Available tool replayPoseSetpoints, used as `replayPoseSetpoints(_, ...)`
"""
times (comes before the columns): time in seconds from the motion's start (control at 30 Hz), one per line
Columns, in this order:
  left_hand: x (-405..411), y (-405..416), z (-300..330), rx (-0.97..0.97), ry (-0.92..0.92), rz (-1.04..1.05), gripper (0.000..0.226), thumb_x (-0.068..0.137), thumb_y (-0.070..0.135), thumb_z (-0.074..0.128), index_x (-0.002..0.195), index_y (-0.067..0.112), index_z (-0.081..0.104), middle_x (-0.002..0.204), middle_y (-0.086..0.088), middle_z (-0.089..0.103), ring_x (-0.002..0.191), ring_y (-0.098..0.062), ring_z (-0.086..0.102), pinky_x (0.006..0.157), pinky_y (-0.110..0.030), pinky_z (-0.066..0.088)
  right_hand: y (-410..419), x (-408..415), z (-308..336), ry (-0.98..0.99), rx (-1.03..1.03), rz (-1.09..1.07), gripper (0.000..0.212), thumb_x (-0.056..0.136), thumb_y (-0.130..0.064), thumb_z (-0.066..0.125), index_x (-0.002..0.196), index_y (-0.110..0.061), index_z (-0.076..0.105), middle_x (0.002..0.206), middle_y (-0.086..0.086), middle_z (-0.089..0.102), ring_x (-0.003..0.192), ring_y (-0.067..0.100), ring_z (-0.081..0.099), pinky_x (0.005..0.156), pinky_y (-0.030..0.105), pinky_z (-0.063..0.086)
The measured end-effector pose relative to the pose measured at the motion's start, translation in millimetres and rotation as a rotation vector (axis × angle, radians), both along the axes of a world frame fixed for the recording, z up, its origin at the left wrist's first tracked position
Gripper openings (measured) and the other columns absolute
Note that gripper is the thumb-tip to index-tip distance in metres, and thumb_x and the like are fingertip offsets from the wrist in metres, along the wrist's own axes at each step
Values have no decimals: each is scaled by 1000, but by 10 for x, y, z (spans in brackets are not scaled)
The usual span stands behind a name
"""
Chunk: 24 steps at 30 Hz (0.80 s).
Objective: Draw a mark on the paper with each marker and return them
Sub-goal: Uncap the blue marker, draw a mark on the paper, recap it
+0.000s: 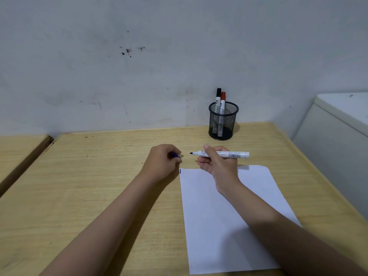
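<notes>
My right hand (217, 164) holds an uncapped white marker (235, 154) level above the desk, its dark tip pointing left. My left hand (162, 162) is closed around the marker's blue cap (175, 155), a short gap from the tip. A white sheet of paper (225, 216) lies on the desk below my right hand, with a small dark blue mark (180, 171) at its top left corner. A black mesh pen cup (223, 121) stands at the back of the desk, holding a black-capped marker (218, 96) and a red-capped marker (223, 98).
The wooden desk (99, 176) meets a grey stained wall at the back. A second desk (18, 150) sits to the left across a narrow gap. A white cabinet (338, 136) stands close beside the desk's right edge.
</notes>
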<state>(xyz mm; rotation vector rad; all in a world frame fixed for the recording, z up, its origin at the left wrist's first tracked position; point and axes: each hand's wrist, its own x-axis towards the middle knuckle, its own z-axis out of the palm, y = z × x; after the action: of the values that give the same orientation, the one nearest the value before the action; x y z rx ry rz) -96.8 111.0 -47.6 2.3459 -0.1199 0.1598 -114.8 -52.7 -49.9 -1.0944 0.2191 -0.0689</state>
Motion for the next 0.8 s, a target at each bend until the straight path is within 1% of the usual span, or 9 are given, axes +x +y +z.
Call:
replayPoseSetpoints(0.07,-31,27,36,-213,31,74,10,77,9,70,86,14,71,86,-4,71,75,-11,63,66,-17,47,-6,1,53,-35,-43,-19,20,82,-14,69,73,-9,52,66,12,66,53,15,66,63,30,60)
replayPoseSetpoints(0.1,-58,39,61,-347,49,95,9,77,8,71,83,14,71,86,-6,71,74,-12,64,67,-18,49,-11,-4,91,-59,-61,-21,19,83,-13,69,74,-8,53,67,11,66,52,14,65,61,29,59)
replayPoseSetpoints(0.17,-132,51,136,-572,88,91,9,76,6,72,82,12,71,88,-11,72,76,-17,64,74,-27,50,-18,-23,171,-108,-79,-11,16,83,-10,68,77,-4,55,69,11,65,50,13,64,59,28,58)
replayPoseSetpoints(0.2,-172,52,173,-654,110,73,9,77,5,72,83,12,72,86,-11,72,78,-19,64,78,-32,51,-18,-40,210,-129,-88,-2,15,83,-9,67,78,-3,55,70,11,65,50,13,63,57,27,58)
replayPoseSetpoints(0.27,-238,46,228,-771,143,34,10,78,3,69,83,11,72,81,-6,72,79,-18,68,85,-36,52,-15,-81,285,-167,-110,16,18,83,-8,67,72,-4,53,67,10,64,50,12,63,54,24,55)
replayPoseSetpoints(0.37,-311,11,292,-847,166,-15,11,80,2,67,85,11,71,85,-6,72,79,-13,71,87,-32,54,-13,-136,354,-220,-143,47,21,83,-8,67,68,-6,53,65,11,63,51,14,64,56,25,55)
replayPoseSetpoints(0.5,-384,-40,379,-880,178,-74,13,79,1,66,85,12,72,86,-7,72,79,-14,72,83,-27,56,-25,-171,401,-265,-219,74,16,82,-6,68,73,0,56,63,12,63,50,14,65,55,25,56)
replayPoseSetpoints(0.67,-483,-102,466,-872,153,-127,14,78,-1,67,84,11,71,71,1,73,71,-12,69,78,-25,56,-61,-215,480,-311,-234,158,18,81,-5,69,67,-4,57,57,5,69,51,16,65,56,27,57)
replayPoseSetpoints(0.8,-540,-159,520,-911,66,-120,13,76,-2,68,81,9,71,68,1,73,69,-12,67,76,-24,56,-63,-261,548,-343,-160,196,18,81,-4,68,68,-4,56,58,6,68,52,17,64,60,30,59)
